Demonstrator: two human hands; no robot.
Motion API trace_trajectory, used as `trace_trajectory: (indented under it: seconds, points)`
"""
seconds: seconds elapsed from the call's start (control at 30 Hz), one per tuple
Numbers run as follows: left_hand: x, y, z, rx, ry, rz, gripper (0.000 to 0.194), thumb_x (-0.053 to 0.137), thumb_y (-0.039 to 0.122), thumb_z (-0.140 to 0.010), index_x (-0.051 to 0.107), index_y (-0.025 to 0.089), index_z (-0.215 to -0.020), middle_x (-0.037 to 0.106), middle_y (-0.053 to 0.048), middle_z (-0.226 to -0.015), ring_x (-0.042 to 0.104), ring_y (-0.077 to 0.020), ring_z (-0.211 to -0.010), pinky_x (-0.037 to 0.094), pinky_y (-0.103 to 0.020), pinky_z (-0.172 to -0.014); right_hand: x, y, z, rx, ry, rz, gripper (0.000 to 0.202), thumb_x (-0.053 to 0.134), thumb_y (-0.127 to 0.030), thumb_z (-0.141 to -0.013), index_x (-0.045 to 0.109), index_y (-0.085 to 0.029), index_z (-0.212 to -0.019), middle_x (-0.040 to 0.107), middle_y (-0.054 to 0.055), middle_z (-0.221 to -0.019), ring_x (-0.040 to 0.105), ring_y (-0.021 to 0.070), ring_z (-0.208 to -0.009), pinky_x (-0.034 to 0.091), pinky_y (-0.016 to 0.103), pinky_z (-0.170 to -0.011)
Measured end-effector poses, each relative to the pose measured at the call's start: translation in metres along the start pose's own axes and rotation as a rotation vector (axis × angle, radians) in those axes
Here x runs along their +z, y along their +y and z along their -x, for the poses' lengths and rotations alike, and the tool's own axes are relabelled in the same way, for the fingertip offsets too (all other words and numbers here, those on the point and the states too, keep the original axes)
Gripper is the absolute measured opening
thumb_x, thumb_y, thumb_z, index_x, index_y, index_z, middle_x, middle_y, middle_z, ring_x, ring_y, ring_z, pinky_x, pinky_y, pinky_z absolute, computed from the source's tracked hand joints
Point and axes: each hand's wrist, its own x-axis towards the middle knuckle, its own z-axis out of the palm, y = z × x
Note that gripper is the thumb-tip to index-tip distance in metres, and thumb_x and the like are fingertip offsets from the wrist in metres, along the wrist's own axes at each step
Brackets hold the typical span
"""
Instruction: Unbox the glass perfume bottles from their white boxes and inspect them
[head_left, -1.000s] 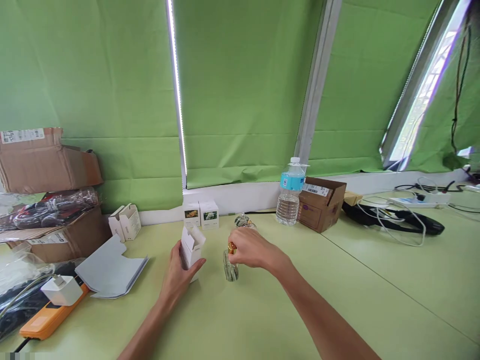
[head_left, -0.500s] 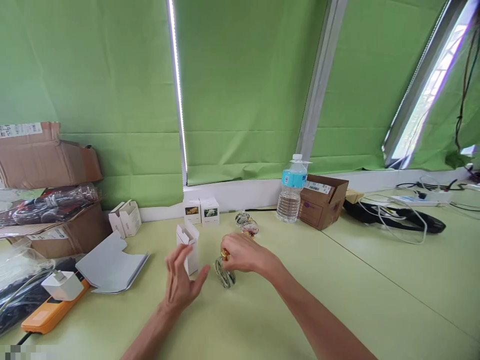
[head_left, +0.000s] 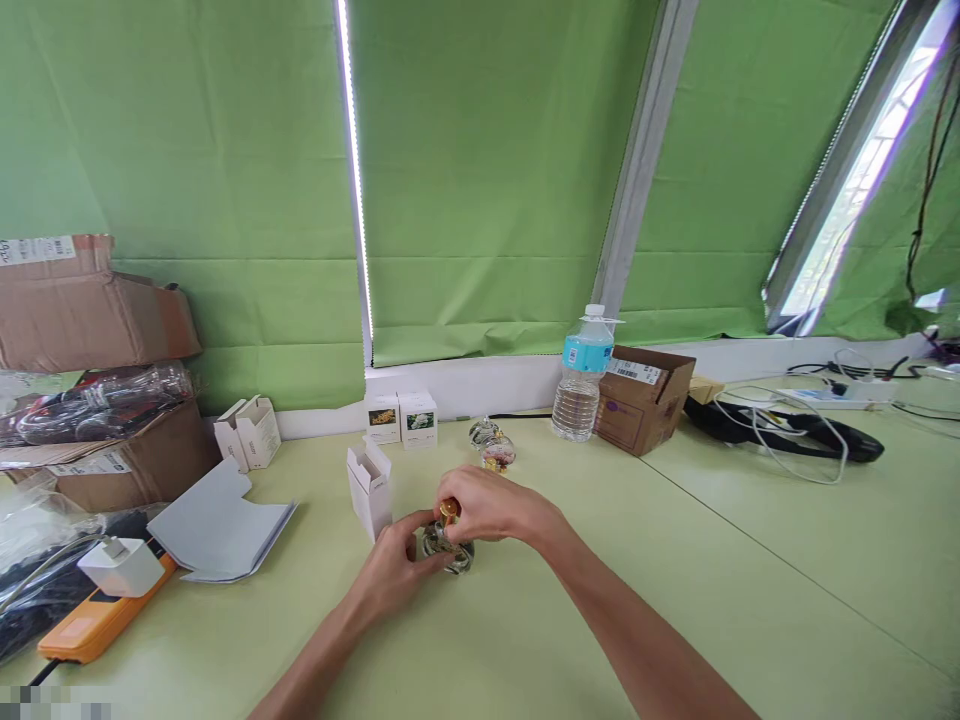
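A clear glass perfume bottle (head_left: 459, 560) with a gold cap (head_left: 449, 512) is in front of me on the table. My right hand (head_left: 487, 505) has its fingers closed round the gold cap from above. My left hand (head_left: 401, 562) holds the bottle's glass body from the left, thumb on the near side and fingers on the far side. Just beyond my left hand stands an open white box (head_left: 369, 490) with its flap raised. Behind my right hand are two more ornate glass bottles, one with a pinkish body (head_left: 499, 454) and one greyish (head_left: 484, 432).
Two small white boxes (head_left: 401, 425) stand by the wall, with another open pair (head_left: 247, 433) further left. White sheets (head_left: 225, 525), an orange power strip (head_left: 105, 620) and cardboard boxes (head_left: 97, 310) occupy the left. A water bottle (head_left: 577, 400) and brown carton (head_left: 637, 410) stand right.
My left hand has moved right, from open beside the white box to gripping the perfume bottle's body. My right hand stays on the cap, and the bottle now sits more upright.
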Motion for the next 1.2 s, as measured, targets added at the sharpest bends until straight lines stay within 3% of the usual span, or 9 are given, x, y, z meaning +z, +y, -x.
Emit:
trace_trajectory:
  seconds: [0.13,0.23,0.3,0.43,0.57,0.7,0.93,1.2]
  points:
    - [0.002,-0.010,-0.003,-0.044,0.060,0.063,0.039,0.068,0.046,-0.073,0.067,0.018,-0.100,0.037,0.007,-0.050,0.035,-0.0115,-0.048,0.025,-0.023,-0.047,-0.010,0.000,0.004,-0.001,0.040,-0.075,0.007,0.057,-0.022,-0.066,0.062,-0.019,-0.069,0.054,-0.002,-0.067,0.041,0.0110,-0.061,0.024,0.024,-0.051]
    - [0.002,-0.020,-0.006,-0.045,0.097,0.074,0.039,0.067,0.047,-0.074,0.067,0.018,-0.100,0.041,0.007,-0.051,0.038,-0.0120,-0.050,0.027,-0.023,-0.049,-0.016,0.007,0.006,-0.008,0.128,-0.076,0.009,0.056,-0.026,-0.071,0.063,-0.019,-0.072,0.052,-0.002,-0.068,0.040,0.0110,-0.062,0.024,0.024,-0.053]
    - [0.002,-0.025,-0.007,-0.054,0.123,0.075,0.041,0.066,0.047,-0.074,0.066,0.018,-0.103,0.043,0.006,-0.052,0.039,-0.0123,-0.051,0.028,-0.023,-0.050,-0.015,0.014,0.005,0.061,0.150,-0.002,0.010,0.056,-0.025,-0.073,0.062,-0.019,-0.071,0.051,-0.001,-0.067,0.041,0.0114,-0.062,0.024,0.025,-0.053]
    - [0.002,-0.029,-0.010,-0.073,0.147,0.082,0.045,0.064,0.050,-0.075,0.063,0.017,-0.105,0.049,0.005,-0.055,0.041,-0.0129,-0.051,0.030,-0.022,-0.049,-0.003,0.028,-0.004,0.171,0.086,0.108,0.009,0.059,-0.021,-0.070,0.065,-0.017,-0.076,0.058,0.003,-0.072,0.050,0.0144,-0.067,0.026,0.025,-0.054]
    - [0.002,-0.028,-0.010,-0.081,0.144,0.092,0.045,0.065,0.050,-0.074,0.063,0.018,-0.106,0.050,0.005,-0.054,0.042,-0.0129,-0.050,0.030,-0.022,-0.048,0.015,0.034,-0.015,0.202,0.023,0.108,0.026,0.065,-0.020,-0.066,0.068,-0.017,-0.092,0.065,0.008,-0.091,0.058,0.0175,-0.076,0.031,0.024,-0.054]
    - [0.002,-0.028,-0.009,-0.079,0.146,0.109,0.047,0.066,0.051,-0.073,0.063,0.017,-0.106,0.054,0.003,-0.057,0.045,-0.0131,-0.050,0.032,-0.023,-0.048,0.028,0.035,-0.020,0.230,-0.066,0.117,0.033,0.067,-0.017,-0.062,0.070,-0.016,-0.094,0.068,0.010,-0.095,0.062,0.0195,-0.075,0.032,0.024,-0.050]
    - [0.003,-0.026,-0.008,-0.120,0.139,0.126,0.050,0.065,0.053,-0.073,0.062,0.017,-0.107,0.049,0.006,-0.051,0.042,-0.0124,-0.043,0.031,-0.023,-0.045,0.031,0.033,-0.020,0.223,-0.133,0.115,0.035,0.071,-0.021,-0.060,0.072,-0.019,-0.095,0.070,0.007,-0.093,0.064,0.0197,-0.074,0.033,0.023,-0.048]
    - [0.001,-0.021,-0.006,-0.105,0.143,0.122,0.045,0.064,0.050,-0.073,0.063,0.017,-0.104,0.048,0.006,-0.050,0.042,-0.0119,-0.041,0.032,-0.023,-0.044,0.031,0.027,-0.020,0.197,-0.092,0.152,0.033,0.061,-0.009,-0.064,0.072,-0.020,-0.094,0.070,0.008,-0.097,0.065,0.0185,-0.079,0.032,0.022,-0.051]
